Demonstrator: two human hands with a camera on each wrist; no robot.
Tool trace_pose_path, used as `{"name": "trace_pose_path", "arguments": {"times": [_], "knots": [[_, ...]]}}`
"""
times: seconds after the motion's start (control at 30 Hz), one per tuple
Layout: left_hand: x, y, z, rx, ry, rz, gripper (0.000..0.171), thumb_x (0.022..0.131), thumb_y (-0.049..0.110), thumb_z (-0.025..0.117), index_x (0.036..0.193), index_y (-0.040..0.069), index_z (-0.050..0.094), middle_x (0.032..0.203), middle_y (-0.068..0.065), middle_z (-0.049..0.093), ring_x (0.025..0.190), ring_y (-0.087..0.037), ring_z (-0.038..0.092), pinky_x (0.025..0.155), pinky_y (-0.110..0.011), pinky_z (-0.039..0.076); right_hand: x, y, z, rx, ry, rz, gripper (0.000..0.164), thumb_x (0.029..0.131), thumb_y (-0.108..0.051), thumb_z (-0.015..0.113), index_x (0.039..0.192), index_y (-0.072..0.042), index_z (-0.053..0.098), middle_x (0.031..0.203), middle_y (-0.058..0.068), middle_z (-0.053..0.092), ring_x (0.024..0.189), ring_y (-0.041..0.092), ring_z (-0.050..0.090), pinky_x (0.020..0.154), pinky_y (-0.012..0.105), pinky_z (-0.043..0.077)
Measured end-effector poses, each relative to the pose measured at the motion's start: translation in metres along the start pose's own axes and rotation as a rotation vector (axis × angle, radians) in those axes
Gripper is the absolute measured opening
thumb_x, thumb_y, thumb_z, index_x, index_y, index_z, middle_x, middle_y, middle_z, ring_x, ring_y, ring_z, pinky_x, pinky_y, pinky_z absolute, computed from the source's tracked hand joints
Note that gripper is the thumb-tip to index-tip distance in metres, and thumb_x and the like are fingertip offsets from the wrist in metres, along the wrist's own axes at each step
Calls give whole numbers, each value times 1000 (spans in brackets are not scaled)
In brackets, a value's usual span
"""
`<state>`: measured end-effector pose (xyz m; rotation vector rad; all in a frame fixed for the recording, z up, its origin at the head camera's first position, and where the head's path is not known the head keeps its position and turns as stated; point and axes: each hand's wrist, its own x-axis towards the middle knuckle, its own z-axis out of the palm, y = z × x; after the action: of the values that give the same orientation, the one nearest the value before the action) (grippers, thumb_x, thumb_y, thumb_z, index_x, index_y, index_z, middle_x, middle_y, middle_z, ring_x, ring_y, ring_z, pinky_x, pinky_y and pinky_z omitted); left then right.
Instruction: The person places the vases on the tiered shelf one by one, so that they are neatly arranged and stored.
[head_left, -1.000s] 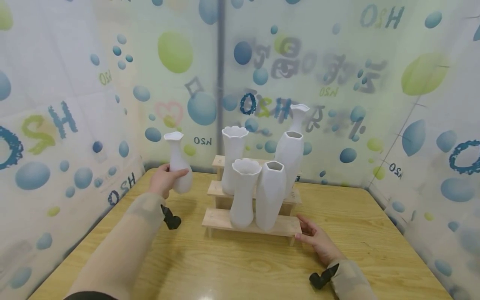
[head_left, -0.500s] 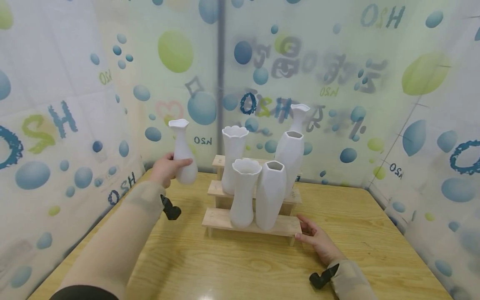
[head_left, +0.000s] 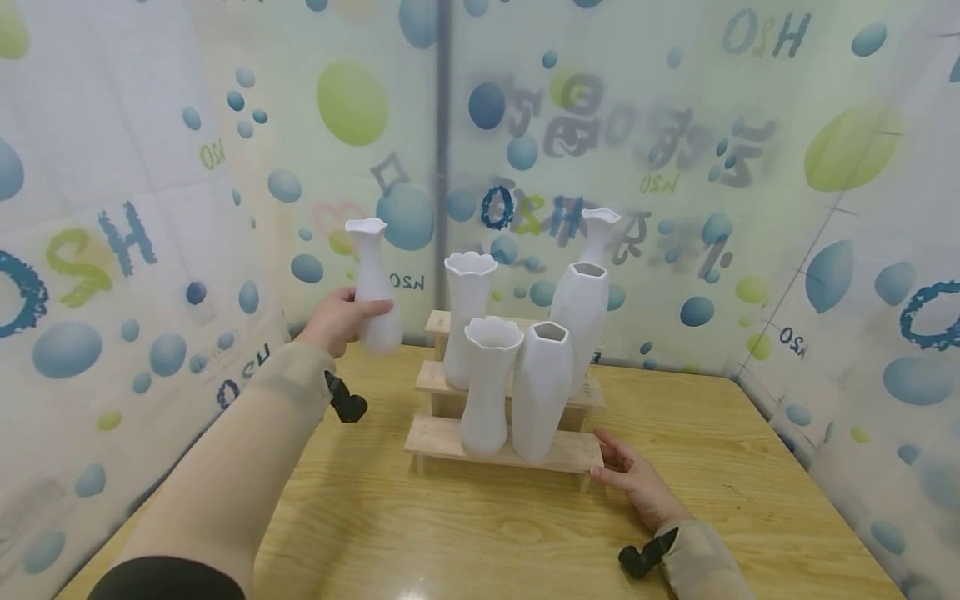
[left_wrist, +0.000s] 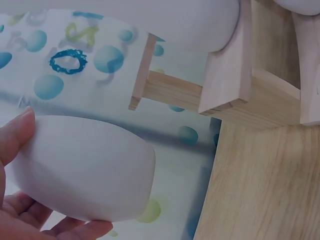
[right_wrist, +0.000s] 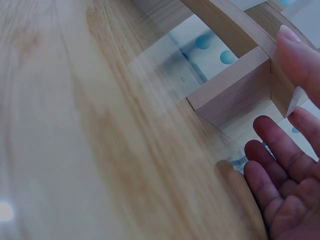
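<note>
In the head view, my left hand (head_left: 337,321) grips a slender white vase (head_left: 373,275) with a flared rim. It is raised and upright, left of a three-tier wooden stand (head_left: 435,433). The left wrist view shows its rounded lower body (left_wrist: 90,167) between thumb and fingers, apart from the stand. My right hand (head_left: 637,487) pinches the right end of the lowest shelf between thumb and forefinger; the other fingers (right_wrist: 267,131) are loosely bent. A scalloped vase (head_left: 486,400) and a faceted vase (head_left: 542,392) stand on that shelf.
Behind them, another scalloped vase (head_left: 463,325) and another faceted vase (head_left: 581,304) stand on the middle tier. A flared vase (head_left: 597,237) rises at the back right, its lower part hidden. Patterned curtains (head_left: 348,100) enclose the wooden table (head_left: 675,417).
My left hand has lifted the slender vase higher and moved it slightly right, toward the stand. The right hand and the vases on the stand have kept their places.
</note>
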<state>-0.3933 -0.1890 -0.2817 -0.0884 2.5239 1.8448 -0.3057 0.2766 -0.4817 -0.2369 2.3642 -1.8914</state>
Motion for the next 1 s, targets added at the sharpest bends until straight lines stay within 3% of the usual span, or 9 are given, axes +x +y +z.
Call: {"name": "trace_pose_path", "arguments": {"times": [0.2, 0.73, 1.0], "knots": [[0, 10, 1, 7, -11, 18, 80, 86, 41, 71, 148, 7, 33, 146, -16, 39, 129, -38, 41, 99, -55, 40, 0, -1, 1, 1, 7, 2, 72, 88, -13, 69, 149, -4, 31, 131, 20, 51, 115, 24, 50, 94, 30, 40], [0, 29, 6, 3, -46, 39, 78, 85, 40, 72, 145, 7, 35, 146, -13, 41, 129, -35, 40, 102, -56, 36, 0, 0, 2, -4, 24, 5, 72, 87, -13, 70, 148, -4, 33, 129, 19, 51, 114, 24, 50, 96, 34, 38], [4, 36, 15, -13, -40, 36, 76, 85, 39, 74, 144, 8, 38, 144, -12, 43, 128, -34, 41, 102, -54, 36, 1, 2, 1, 3, 22, 3, 72, 87, -12, 70, 148, -4, 34, 129, 19, 51, 113, 24, 50, 94, 31, 40]]}}
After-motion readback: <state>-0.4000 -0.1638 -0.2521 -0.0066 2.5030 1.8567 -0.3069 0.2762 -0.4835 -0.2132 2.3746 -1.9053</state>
